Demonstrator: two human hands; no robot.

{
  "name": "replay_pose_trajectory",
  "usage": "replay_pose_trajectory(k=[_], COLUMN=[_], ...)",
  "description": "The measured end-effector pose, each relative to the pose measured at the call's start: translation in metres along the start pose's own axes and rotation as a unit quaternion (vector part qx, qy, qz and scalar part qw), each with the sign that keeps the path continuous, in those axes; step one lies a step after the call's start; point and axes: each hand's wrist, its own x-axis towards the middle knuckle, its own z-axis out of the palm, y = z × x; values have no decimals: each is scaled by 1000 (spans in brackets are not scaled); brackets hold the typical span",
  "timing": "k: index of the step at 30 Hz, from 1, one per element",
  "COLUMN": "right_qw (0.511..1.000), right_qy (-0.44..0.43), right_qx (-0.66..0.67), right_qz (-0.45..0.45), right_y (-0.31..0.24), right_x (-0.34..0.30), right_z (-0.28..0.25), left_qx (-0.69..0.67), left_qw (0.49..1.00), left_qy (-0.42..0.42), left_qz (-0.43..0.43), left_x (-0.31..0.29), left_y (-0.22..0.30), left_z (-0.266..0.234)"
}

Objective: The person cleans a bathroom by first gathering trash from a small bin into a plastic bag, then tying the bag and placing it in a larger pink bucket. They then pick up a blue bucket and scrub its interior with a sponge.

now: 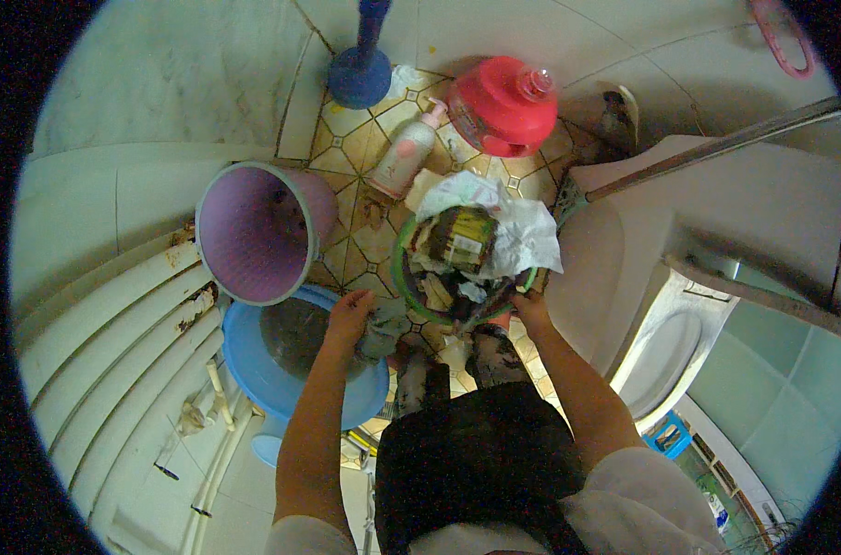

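My left hand (350, 314) is closed on a crumpled grey-green cloth (384, 328), which hangs beside the blue basin (238, 356). Close to my feet is a round green-rimmed trash bin (402, 268), heaped with rubbish. A yellow-green package (468, 236) and white crumpled paper (527, 242) lie on top of the heap. At the bin's right front rim, my right hand (531, 312) has its fingers closed on the edge; its fingertips are partly hidden. Dark murky water or residue shows inside the basin.
A purple bucket (254, 231) lies tilted above the basin. Beyond the bin are a pump bottle (407, 157), a red plastic jug (503, 109) and a blue plunger-like tool (359, 76). A metal pole (716, 146) slants in from the right, over a pale fixture. Radiator bars (115, 324) line the left.
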Motion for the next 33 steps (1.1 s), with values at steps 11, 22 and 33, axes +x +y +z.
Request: replay_pose_trajectory(k=[11,22,33], right_qw=[989,956,676], right_qy=[111,-144,-207], right_qx=[-70,-252,-704], right_qz=[-63,-40,-61], right_y=[-22,-82,-138], right_x=[-51,-84,-150], right_z=[-19,52,49], left_qx=[285,403,281], left_qw=[944,902,954], left_qy=[-87,-120,-108], left_qz=[144,98,-5], left_x=[43,16,2], left_y=[-22,-34,-115], left_z=[50,78,64])
